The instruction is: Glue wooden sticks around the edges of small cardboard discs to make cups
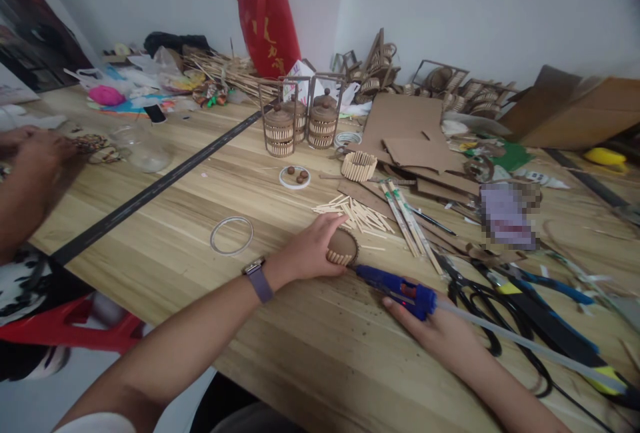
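Observation:
My left hand (317, 246), with a watch (257, 280) on its wrist, grips a small round cardboard base (345, 244) by its left side. A short row of wooden sticks stands along the base's near edge. In my right hand (440, 330) is a blue hot glue gun (397, 286), its nozzle pointing left at the base's near right edge. A long pale glue stick (500, 336) sticks out of its back. Just behind the base lies a pile of short wooden sticks (357, 212). Farther back stands a finished ring of sticks (359, 166).
Scissors (480, 306), pliers (555, 283) and a utility knife (555, 333) lie at the right. A tape ring (232, 236) lies to the left. Small lidded baskets in frames (323, 120) and cardboard sheets (400, 126) stand behind. Another person's hands (43, 146) are at far left.

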`<state>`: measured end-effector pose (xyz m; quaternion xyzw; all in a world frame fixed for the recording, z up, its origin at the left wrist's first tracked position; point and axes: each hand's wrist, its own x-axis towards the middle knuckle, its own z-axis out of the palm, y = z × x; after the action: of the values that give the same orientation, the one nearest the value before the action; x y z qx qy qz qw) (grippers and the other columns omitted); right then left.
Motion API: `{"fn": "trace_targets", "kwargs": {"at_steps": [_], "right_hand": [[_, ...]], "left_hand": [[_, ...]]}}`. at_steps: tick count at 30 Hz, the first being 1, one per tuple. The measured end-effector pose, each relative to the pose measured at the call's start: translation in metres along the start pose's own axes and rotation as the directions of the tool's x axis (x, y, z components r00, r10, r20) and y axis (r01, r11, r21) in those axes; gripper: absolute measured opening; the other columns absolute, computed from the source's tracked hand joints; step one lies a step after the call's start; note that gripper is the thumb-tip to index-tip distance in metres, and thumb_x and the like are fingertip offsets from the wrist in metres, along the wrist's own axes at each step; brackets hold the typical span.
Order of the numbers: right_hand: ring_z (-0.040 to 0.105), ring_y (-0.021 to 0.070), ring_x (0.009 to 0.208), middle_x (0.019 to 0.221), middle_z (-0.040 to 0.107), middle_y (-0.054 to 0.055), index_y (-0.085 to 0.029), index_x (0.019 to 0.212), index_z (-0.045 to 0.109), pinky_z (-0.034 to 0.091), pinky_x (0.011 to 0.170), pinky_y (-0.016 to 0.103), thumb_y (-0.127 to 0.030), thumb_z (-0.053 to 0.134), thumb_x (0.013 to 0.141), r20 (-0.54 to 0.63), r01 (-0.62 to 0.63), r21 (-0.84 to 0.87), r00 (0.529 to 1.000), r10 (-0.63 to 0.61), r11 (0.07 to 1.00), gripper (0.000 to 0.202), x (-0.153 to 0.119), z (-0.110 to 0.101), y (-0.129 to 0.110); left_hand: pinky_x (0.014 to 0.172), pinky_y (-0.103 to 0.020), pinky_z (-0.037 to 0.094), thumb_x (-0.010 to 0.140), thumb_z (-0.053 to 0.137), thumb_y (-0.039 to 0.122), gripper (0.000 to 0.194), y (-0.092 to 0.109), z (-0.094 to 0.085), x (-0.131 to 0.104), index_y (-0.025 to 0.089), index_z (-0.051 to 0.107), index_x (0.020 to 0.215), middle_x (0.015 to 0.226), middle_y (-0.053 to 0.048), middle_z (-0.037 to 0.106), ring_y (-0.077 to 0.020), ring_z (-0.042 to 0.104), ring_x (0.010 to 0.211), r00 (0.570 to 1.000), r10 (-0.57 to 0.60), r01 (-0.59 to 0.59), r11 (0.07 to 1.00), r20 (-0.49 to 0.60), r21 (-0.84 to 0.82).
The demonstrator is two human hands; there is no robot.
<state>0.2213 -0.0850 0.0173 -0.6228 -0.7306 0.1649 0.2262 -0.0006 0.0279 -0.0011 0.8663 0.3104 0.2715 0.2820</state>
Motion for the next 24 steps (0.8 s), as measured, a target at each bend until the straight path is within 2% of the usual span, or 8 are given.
{"fn": "trace_targets", "kwargs": {"at_steps": [4, 17, 21, 24], "right_hand": [[0.072, 0.0263, 0.077, 0.083, 0.077, 0.007, -0.022, 0.082, 0.071, 0.058, 0.073, 0.033, -0.046, 0.05, 0.083, -0.014, 0.015, 0.003, 1.0, -0.015, 1.0, 0.032, 0.0002, -0.0009, -0.0029], [0.072, 0.0267, 0.074, 0.08, 0.077, 0.006, -0.024, 0.079, 0.071, 0.059, 0.068, 0.034, -0.045, 0.05, 0.082, -0.029, 0.009, -0.008, 1.0, -0.01, 1.0, 0.029, 0.0002, -0.0009, -0.0053], [0.073, 0.0292, 0.08, 0.082, 0.077, 0.007, -0.024, 0.082, 0.073, 0.059, 0.071, 0.036, -0.047, 0.051, 0.08, -0.046, -0.062, 0.02, 0.997, 0.063, 0.998, 0.032, 0.0019, 0.0, -0.0031], [0.071, 0.0312, 0.089, 0.089, 0.077, 0.008, -0.023, 0.086, 0.073, 0.058, 0.076, 0.039, -0.053, 0.053, 0.078, -0.037, -0.149, 0.116, 0.987, 0.154, 0.982, 0.037, 0.0016, -0.0015, 0.0043]], "left_hand": [[0.113, -0.047, 0.032, 0.062, 0.079, 0.02, 0.093, 0.0001, 0.0001, -0.0001, 0.016, 0.029, 0.141, 0.142, -0.018, 0.037, -0.0308, 0.035, 0.136, 1.0, 0.003, -0.003, 1.0, -0.001, -0.002], [0.112, -0.049, 0.033, 0.062, 0.08, 0.021, 0.095, -0.0002, 0.0003, -0.0006, 0.023, 0.028, 0.142, 0.142, -0.015, 0.037, -0.0306, 0.035, 0.136, 1.0, -0.009, 0.009, 1.0, 0.001, 0.015], [0.113, -0.048, 0.033, 0.063, 0.08, 0.023, 0.094, 0.0015, -0.0005, -0.0009, 0.02, 0.029, 0.142, 0.143, -0.017, 0.036, -0.0304, 0.035, 0.136, 1.0, -0.015, 0.015, 1.0, 0.01, 0.011], [0.113, -0.047, 0.031, 0.063, 0.081, 0.024, 0.094, 0.0023, -0.0008, -0.0009, 0.017, 0.029, 0.142, 0.143, -0.018, 0.036, -0.0308, 0.034, 0.137, 0.999, -0.024, 0.024, 1.0, 0.022, 0.001]]}}
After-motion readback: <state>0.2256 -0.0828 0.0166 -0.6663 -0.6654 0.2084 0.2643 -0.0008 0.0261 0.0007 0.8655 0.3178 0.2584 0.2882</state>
